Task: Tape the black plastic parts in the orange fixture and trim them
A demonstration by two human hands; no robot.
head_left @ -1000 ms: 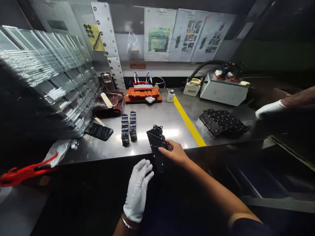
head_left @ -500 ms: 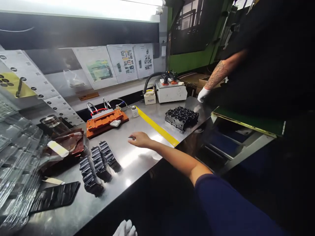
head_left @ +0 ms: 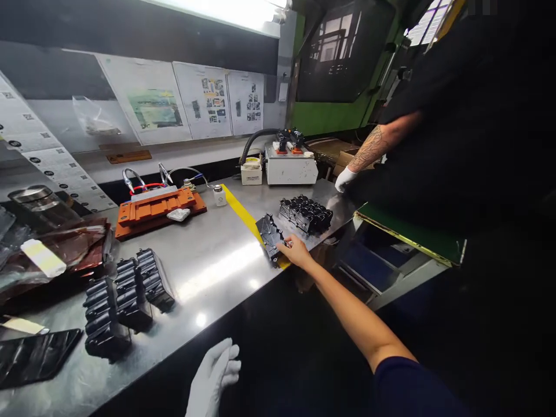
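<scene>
My bare right hand [head_left: 296,251] grips the near right side of a black ribbed casing [head_left: 271,236], its fingers pinched on the edge. The casing is tilted over the yellow tape line; whether it touches the table I cannot tell. Right behind it stands a group of similar black casings [head_left: 306,214]. My left hand [head_left: 215,373], in a white glove, is in front of the table edge with fingers loosely bent and apart, holding nothing. Several black casings with rounded ridges [head_left: 125,295] stand in a row on the table's left part.
An orange fixture [head_left: 158,209] with hoses sits at the back of the metal table [head_left: 208,260], near a small white bottle [head_left: 219,196]. A white box [head_left: 291,168] stands farther right. A co-worker's gloved hand [head_left: 345,179] and a green-topped stool [head_left: 412,231] are at the right.
My right hand has moved right, from mid-table to beside the casing group, and now holds a casing. My left hand has risen farther into view. The view has shifted to the right.
</scene>
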